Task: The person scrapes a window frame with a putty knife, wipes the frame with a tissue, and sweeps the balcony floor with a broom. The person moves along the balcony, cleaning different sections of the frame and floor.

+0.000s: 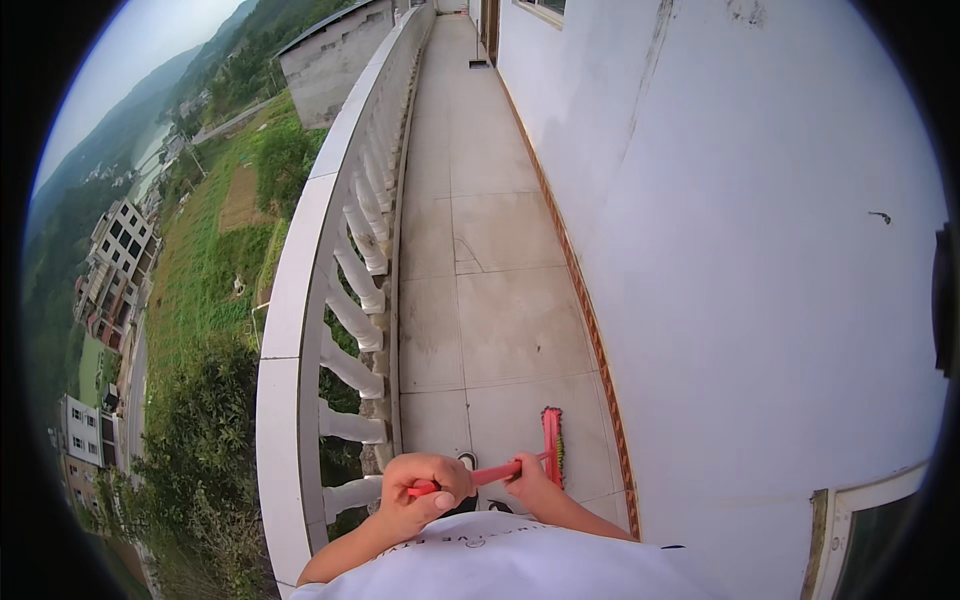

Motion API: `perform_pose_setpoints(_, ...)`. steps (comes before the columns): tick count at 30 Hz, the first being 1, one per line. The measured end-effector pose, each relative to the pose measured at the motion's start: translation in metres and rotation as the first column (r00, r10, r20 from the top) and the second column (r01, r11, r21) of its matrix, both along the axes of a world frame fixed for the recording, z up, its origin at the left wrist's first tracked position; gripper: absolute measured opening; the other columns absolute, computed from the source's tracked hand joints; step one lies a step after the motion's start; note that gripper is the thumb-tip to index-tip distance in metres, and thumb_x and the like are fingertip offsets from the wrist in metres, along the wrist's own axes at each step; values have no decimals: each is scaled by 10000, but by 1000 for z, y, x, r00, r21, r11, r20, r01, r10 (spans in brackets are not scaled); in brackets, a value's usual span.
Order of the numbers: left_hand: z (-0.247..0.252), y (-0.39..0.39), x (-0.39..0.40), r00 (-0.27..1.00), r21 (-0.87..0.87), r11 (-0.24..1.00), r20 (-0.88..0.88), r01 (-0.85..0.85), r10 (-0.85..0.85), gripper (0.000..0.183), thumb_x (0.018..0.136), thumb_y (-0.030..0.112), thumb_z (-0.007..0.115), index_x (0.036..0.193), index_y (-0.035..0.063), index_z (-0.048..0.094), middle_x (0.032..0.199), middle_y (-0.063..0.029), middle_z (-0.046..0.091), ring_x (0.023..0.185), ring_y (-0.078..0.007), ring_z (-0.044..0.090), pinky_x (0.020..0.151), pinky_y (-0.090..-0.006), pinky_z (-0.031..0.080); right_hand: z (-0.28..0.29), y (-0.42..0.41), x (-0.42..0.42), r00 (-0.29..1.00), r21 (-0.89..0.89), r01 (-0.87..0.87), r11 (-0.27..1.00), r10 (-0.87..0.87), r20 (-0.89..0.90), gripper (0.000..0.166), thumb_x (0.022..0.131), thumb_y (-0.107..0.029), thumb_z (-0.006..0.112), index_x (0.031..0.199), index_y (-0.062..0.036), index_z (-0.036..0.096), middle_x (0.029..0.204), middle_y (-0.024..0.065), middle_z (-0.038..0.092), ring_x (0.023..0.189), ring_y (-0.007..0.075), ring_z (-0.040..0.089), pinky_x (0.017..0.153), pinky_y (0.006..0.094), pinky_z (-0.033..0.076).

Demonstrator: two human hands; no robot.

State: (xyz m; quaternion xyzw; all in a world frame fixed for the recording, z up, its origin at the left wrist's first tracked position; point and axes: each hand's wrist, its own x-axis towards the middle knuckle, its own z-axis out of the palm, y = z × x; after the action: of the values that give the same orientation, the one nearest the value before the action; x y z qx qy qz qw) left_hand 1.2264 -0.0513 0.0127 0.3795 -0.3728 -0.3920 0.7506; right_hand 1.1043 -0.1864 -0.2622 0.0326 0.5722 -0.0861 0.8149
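Observation:
My left hand is wrapped around the top end of a red pole handle. Lower on the same handle, my right hand grips it. The handle runs to a red mop or broom head with greenish fringe along one side, which lies on the tiled floor near the wall. Part of the head is hidden behind my right hand. A shoe shows beside my left hand.
A white-topped balustrade runs along the left, with greenery and buildings beyond. On the right stands a white wall with a window frame at lower right. Far along the walkway, a long-handled dustpan stands by a doorway.

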Motion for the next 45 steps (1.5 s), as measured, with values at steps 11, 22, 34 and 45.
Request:
perform_pose_setpoints(11, -21, -53, 45, 863, 90, 995, 498, 49, -87, 193, 778, -10, 519, 593, -14, 466, 558, -96, 501, 489, -216, 489, 482, -297, 406, -57, -63, 107, 977, -248, 87, 965, -33, 212, 131, 712, -3, 477, 633, -75, 401, 560, 59, 451, 478, 179, 455, 444, 289, 391)
perform_pose_setpoints(22, -143, -85, -76, 815, 329, 748, -301, 577, -496, 293, 882, 61, 481, 602, 31, 401, 561, -11, 380, 542, -119, 383, 543, -266, 336, 7, 53, -186, 638, -600, -770, 216, 231, -735, 64, 657, -63, 537, 665, -90, 480, 572, 33, 516, 475, 174, 479, 412, 346, 368)
perform_pose_setpoints(34, -49, -82, -95, 785, 131, 779, 11, 613, -620, 369, 841, 182, 534, 520, 27, 439, 499, -77, 482, 482, -202, 477, 645, -386, 475, -49, 44, -180, 668, -156, 664, 731, -674, -315, 72, 701, -45, 456, 769, -34, 437, 670, 165, 508, 513, 244, 494, 345, 324, 273)
perform_pose_setpoints(45, -70, -78, -147, 852, 131, 896, 278, 423, -443, 402, 873, 198, 491, 519, 59, 360, 497, -68, 435, 476, -192, 454, 618, -387, 460, -59, -15, -196, 638, -488, -704, 515, 158, -754, 111, 711, -20, 532, 745, 34, 624, 768, 180, 625, 643, 272, 615, 498, 359, 478)
